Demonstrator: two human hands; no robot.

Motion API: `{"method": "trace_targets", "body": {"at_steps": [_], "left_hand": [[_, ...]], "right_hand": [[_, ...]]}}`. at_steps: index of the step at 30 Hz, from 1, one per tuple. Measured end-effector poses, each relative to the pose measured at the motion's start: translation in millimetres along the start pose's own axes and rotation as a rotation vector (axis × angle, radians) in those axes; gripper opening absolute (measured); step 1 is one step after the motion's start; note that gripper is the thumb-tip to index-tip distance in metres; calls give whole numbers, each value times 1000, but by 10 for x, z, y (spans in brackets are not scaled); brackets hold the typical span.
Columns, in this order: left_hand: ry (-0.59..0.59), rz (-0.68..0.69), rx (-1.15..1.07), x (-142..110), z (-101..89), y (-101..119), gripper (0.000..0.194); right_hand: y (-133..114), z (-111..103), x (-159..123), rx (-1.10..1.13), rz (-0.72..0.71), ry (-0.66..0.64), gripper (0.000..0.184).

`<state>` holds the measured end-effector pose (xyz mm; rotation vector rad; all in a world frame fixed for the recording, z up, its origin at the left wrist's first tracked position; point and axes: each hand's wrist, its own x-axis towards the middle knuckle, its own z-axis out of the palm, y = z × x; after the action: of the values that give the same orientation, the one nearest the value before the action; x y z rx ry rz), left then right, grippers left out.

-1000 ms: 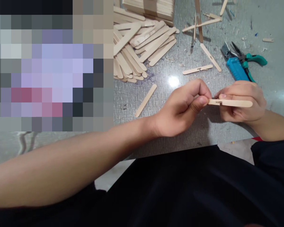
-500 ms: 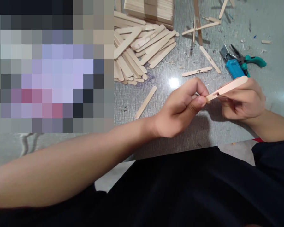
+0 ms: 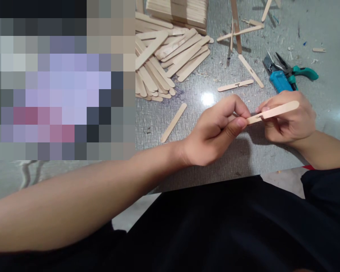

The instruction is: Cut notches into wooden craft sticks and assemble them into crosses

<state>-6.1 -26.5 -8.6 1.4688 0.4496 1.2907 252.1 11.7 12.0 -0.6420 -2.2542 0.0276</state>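
Note:
A flat wooden craft stick (image 3: 280,110) with a small notch cut in its edge is held up over the table, slightly tilted. My left hand (image 3: 215,128) pinches its left end between thumb and forefinger. Behind the stick, my right hand (image 3: 290,119) is closed, its fingers curled close to the notch. The stick hides part of those fingers, so what they grip cannot be made out. Just beyond my right hand lie a blue utility knife (image 3: 280,81) and green-handled pliers (image 3: 304,71).
Loose craft sticks (image 3: 187,53) lie piled at the back left, before a stacked bundle (image 3: 177,17). Two notched sticks, one here (image 3: 235,85), and a single stick (image 3: 173,122) lie nearer. Crossed sticks (image 3: 239,34) and wood scraps are farther back on the grey table (image 3: 229,158).
My right hand's fingertips have shifted up and left behind the stick at its notch. The stick has tipped a little flatter. My left hand keeps its pinch.

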Motion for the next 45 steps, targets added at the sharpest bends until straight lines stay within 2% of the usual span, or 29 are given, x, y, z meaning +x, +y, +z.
{"method": "trace_targets", "body": {"at_steps": [8, 12, 14, 20, 24, 28, 32, 38, 42, 45], "left_hand": [[-10, 1, 16, 21, -2, -3, 20], [-25, 119, -28, 60, -23, -19, 15], [-28, 135, -20, 76, -37, -23, 16], [-35, 96, -34, 71, -54, -6, 16], [13, 17, 3, 43, -45, -22, 23], [1, 0, 37, 37, -52, -41, 26], [11, -11, 47, 61, -63, -37, 27], [1, -19, -2, 75, -57, -17, 28], [-47, -29, -47, 68, -65, -9, 28], [-72, -9, -35, 65, -77, -19, 29]], "right_hand": [[-44, -89, 18, 75, 41, -82, 18], [-107, -87, 54, 70, 42, -50, 36], [-107, -67, 65, 88, 22, -28, 39], [-105, -12, 149, 157, 24, -35, 24], [-133, 36, 233, 217, 8, 40, 9], [-116, 63, 207, 188, 75, 23, 20], [-74, 61, 153, 172, 165, -60, 40], [-117, 76, 282, 358, 89, -20, 23], [-162, 51, 334, 434, 112, -62, 29], [-179, 29, 313, 489, 125, -142, 35]]}}
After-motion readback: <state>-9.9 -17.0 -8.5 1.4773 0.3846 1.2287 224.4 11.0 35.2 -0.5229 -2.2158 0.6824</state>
